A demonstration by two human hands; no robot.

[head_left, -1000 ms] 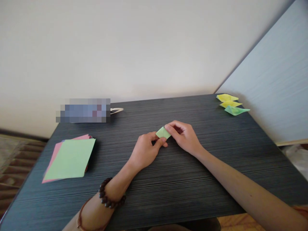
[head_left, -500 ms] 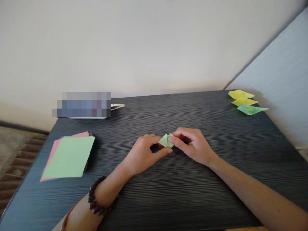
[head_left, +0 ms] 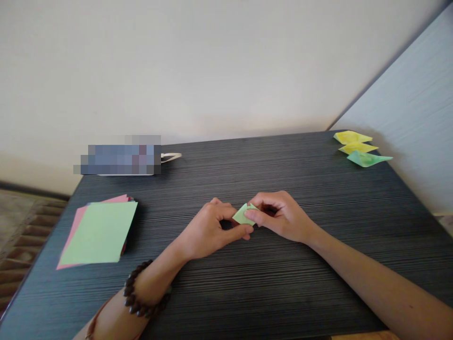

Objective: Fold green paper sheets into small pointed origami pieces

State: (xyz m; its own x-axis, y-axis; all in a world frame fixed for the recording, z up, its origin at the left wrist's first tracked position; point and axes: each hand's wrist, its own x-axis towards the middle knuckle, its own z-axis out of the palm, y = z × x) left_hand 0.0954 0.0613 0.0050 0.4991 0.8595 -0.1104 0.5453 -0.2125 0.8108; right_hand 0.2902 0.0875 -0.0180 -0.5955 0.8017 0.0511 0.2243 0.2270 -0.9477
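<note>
Head: green paper [head_left: 241, 216] between hands [head_left: 208, 231] [head_left: 288, 219]

On the table [head_left: 219, 293], sheets [head_left: 98, 232] lie left of the held paper [head_left: 241, 216], three folded pieces [head_left: 358, 148] right and behind.

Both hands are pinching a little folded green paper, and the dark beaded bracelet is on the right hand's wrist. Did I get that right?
Almost! The dark beaded bracelet is on the wrist of the left hand, not the right hand; the head view shows it. The rest is right: both hands are pinching the little folded green paper.
</note>
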